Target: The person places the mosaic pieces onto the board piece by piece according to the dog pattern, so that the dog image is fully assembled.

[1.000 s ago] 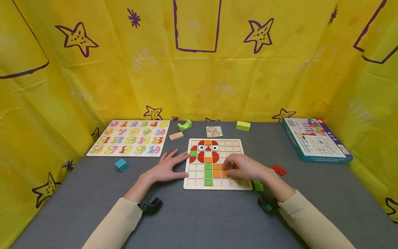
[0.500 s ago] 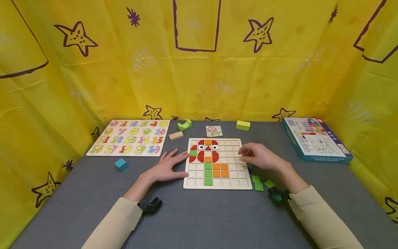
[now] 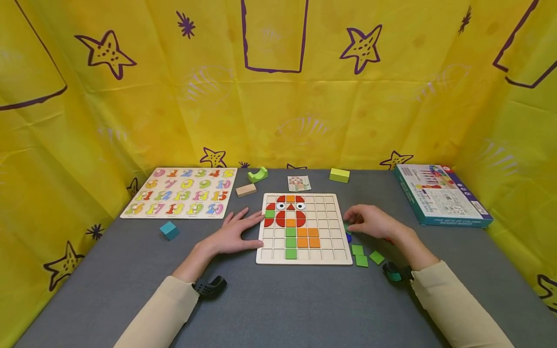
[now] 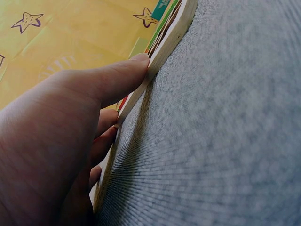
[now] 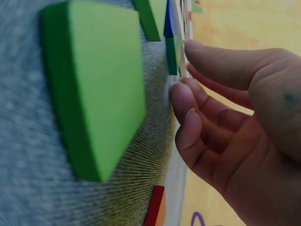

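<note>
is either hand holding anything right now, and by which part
Nothing is held. The left hand rests flat against the puzzle board's left edge; the right hand hovers, fingers loosely curled, over loose tiles.

Head cam: high, looks fwd and down over the table point(image 3: 278, 309), whole grid board point(image 3: 303, 229) mid-frame, both hands seen. Left wrist cam: v. close, at table level just left of the board point(image 4: 164, 44), faces along its edge past the left hand point(image 4: 61, 136). Right wrist cam: v. close, just right of the board, rolled sideways. All three share the board's edges.
</note>
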